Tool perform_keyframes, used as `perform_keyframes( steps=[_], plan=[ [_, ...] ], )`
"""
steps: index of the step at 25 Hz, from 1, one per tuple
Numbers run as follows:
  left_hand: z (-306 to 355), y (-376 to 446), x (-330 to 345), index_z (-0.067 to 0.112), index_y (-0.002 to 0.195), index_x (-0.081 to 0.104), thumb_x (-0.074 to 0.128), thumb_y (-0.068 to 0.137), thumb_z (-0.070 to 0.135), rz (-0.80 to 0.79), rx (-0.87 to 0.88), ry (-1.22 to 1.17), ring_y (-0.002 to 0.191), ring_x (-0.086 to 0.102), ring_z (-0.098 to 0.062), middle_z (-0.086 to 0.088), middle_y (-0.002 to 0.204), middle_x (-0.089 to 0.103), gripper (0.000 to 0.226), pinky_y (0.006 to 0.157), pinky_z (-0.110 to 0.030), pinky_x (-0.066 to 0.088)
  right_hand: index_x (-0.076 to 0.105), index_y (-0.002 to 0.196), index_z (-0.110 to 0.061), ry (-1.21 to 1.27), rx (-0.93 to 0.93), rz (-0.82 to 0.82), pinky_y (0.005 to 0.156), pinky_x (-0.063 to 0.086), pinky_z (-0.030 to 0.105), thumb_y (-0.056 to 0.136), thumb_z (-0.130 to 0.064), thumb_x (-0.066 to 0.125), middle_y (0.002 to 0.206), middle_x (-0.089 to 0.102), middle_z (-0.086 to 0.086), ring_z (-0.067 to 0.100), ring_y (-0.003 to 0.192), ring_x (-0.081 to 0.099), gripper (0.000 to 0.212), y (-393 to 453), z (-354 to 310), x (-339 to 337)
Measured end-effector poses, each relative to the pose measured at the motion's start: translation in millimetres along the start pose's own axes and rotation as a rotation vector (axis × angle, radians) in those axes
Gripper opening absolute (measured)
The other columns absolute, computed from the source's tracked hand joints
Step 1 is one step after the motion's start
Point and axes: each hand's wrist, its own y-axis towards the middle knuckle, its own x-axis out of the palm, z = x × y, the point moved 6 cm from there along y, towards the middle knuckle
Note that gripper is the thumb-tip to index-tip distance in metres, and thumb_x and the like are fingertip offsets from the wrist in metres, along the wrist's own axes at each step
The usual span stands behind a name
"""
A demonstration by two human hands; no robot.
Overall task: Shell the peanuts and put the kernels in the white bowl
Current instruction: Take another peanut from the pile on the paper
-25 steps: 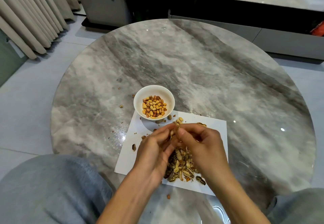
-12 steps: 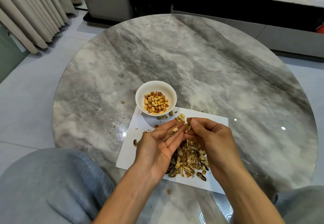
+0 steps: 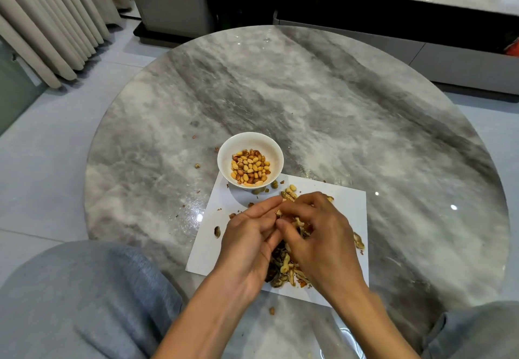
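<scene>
A small white bowl point(image 3: 224, 151) holding several shelled kernels point(image 3: 250, 166) stands at the far left corner of a white paper sheet point(image 3: 206, 249). My left hand point(image 3: 247, 240) and my right hand point(image 3: 320, 240) meet above the sheet, fingertips together. Between them sits a cracked peanut shell point(image 3: 279, 212), which my left fingers cradle while my right thumb and fingers pinch at it. Under the hands lies a pile of empty shells point(image 3: 283, 270). A few unshelled peanuts point(image 3: 290, 193) rest just beyond my fingertips.
The sheet lies on a round grey marble table point(image 3: 323, 111). Shell crumbs are scattered left of the bowl point(image 3: 197, 165) and one shell half point(image 3: 217, 231) sits at the sheet's left edge. My grey-trousered knees point(image 3: 70, 302) flank the near rim. A low cabinet point(image 3: 421, 50) stands behind.
My left palm, held open with the split shell half a second ago, has curled in again. My right fingers have come back onto the shell.
</scene>
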Motion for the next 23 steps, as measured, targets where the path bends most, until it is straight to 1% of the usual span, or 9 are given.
perform_keyframes(
  steps=[3,6,10,14,16,18,20,22,23],
  plan=[
    [0.9,-1.7,1.2,0.004,0.114,0.068,0.038,0.099,-0.012,0.0,0.055,0.105,0.108,0.07,-0.02,-0.014,0.113,0.073,0.037,0.093,-0.029,0.056,0.079,0.096,-0.028,-0.007,0.021,0.049,0.068,0.037,0.014,0.079,-0.019,0.081,0.089,0.06,-0.014,0.009,0.082,0.059,0.019,2.4,4.1,-2.3],
    [3.0,-5.7,3.3,0.012,0.112,0.07,0.039,0.099,-0.01,-0.007,0.138,0.282,0.107,0.07,-0.014,-0.006,0.11,0.076,0.04,0.095,-0.027,0.055,0.079,0.09,-0.032,0.116,0.095,0.01,0.067,0.045,0.022,0.08,-0.02,0.081,0.087,0.065,-0.017,0.003,0.075,0.059,0.015,6.5,10.4,-6.6],
    [3.8,-9.1,4.8,0.02,0.119,0.068,0.044,0.099,-0.007,-0.033,0.227,0.517,0.112,0.067,-0.008,0.002,0.116,0.074,0.042,0.101,-0.029,0.051,0.079,0.088,-0.028,0.044,-0.016,0.042,0.065,0.051,0.027,0.08,-0.016,0.079,0.081,0.069,-0.014,0.004,0.071,0.062,0.014,6.5,3.3,-11.6],
    [6.6,-12.5,8.2,0.014,0.12,0.068,0.042,0.099,-0.009,-0.041,0.224,0.483,0.102,0.071,-0.006,-0.001,0.113,0.074,0.041,0.093,-0.022,0.054,0.078,0.089,-0.02,-0.049,-0.162,0.074,0.062,0.053,0.031,0.084,-0.018,0.068,0.081,0.069,-0.007,0.011,0.071,0.064,0.012,3.5,-0.6,-10.4],
    [7.1,-13.1,8.9,0.014,0.12,0.068,0.042,0.099,-0.009,-0.052,0.22,0.468,0.101,0.071,-0.006,-0.001,0.112,0.075,0.041,0.091,-0.02,0.055,0.076,0.089,-0.017,-0.126,-0.195,0.087,0.062,0.049,0.024,0.086,-0.018,0.065,0.08,0.068,-0.005,0.013,0.068,0.063,0.011,3.8,-0.7,-8.0],
    [6.4,-11.4,8.4,0.013,0.119,0.068,0.042,0.1,-0.009,-0.057,0.202,0.414,0.101,0.071,-0.008,-0.003,0.111,0.075,0.04,0.089,-0.02,0.056,0.075,0.089,-0.015,-0.151,-0.201,0.114,0.063,0.04,0.014,0.087,-0.015,0.066,0.081,0.068,-0.004,0.013,0.068,0.062,0.009,3.8,0.1,-4.8],
    [4.8,-10.1,9.0,0.009,0.119,0.068,0.041,0.1,-0.009,-0.075,0.16,0.331,0.102,0.072,-0.011,-0.006,0.111,0.075,0.037,0.089,-0.022,0.056,0.075,0.093,-0.013,-0.159,-0.213,0.137,0.064,0.041,0.014,0.085,-0.009,0.071,0.081,0.069,-0.002,0.013,0.068,0.063,0.01,4.1,2.4,-4.3],
    [3.8,-9.3,10.1,0.007,0.12,0.066,0.041,0.103,-0.004,-0.098,0.122,0.266,0.104,0.072,-0.014,-0.008,0.11,0.075,0.033,0.089,-0.024,0.057,0.076,0.096,-0.014,-0.118,-0.156,0.148,0.063,0.048,0.019,0.083,-0.004,0.075,0.08,0.071,-0.004,0.011,0.068,0.065,0.017,3.9,2.4,-6.8],
    [3.9,-8.4,10.1,0.007,0.12,0.065,0.04,0.104,-0.001,-0.101,0.11,0.245,0.103,0.072,-0.016,-0.009,0.11,0.075,0.03,0.089,-0.025,0.057,0.078,0.095,-0.015,0.0,-0.034,0.156,0.064,0.051,0.02,0.083,-0.004,0.075,0.078,0.072,-0.006,0.008,0.068,0.066,0.016,5.1,7.2,-10.0]
  ],
)
